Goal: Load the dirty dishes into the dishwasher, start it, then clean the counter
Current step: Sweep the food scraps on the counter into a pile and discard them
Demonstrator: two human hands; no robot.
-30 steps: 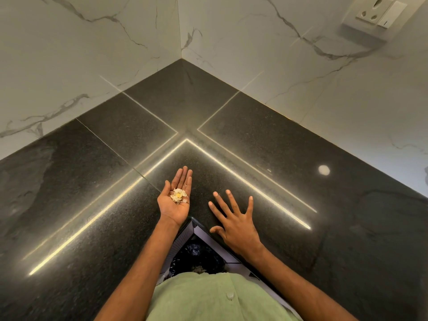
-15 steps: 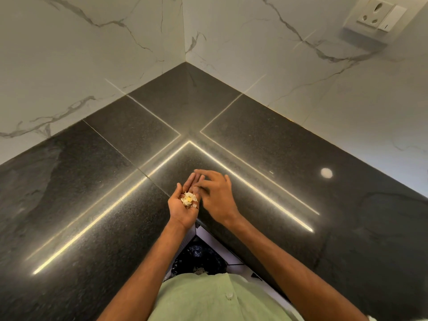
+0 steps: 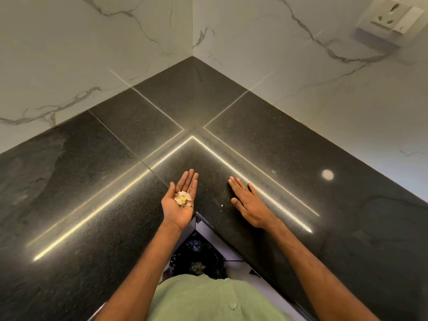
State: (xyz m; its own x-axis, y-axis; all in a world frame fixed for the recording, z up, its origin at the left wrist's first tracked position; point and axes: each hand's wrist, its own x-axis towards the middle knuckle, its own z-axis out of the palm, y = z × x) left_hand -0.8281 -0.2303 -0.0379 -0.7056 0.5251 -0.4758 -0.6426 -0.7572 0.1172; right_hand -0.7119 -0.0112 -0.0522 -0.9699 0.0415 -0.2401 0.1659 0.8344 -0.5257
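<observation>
Your left hand (image 3: 179, 205), palm up over the desk (image 3: 92, 181), fingers (image 3: 191, 179) open, carries the crumbs (image 3: 183, 198); tilt it and they could spill. A stray speck (image 3: 221, 205) lies beside your right hand (image 3: 249, 202), flat, fingers straight, holding nothing.

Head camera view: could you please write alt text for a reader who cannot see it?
A person's left hand, palm up, cradles a pile of food scraps above a black stone corner counter, while the right hand lies flat on it. A dark bin sits below the counter's edge.

Marble wall (image 3: 92, 54), white socket (image 3: 391, 16), black-lined bin (image 3: 196, 253), green shirt (image 3: 208, 300)
</observation>
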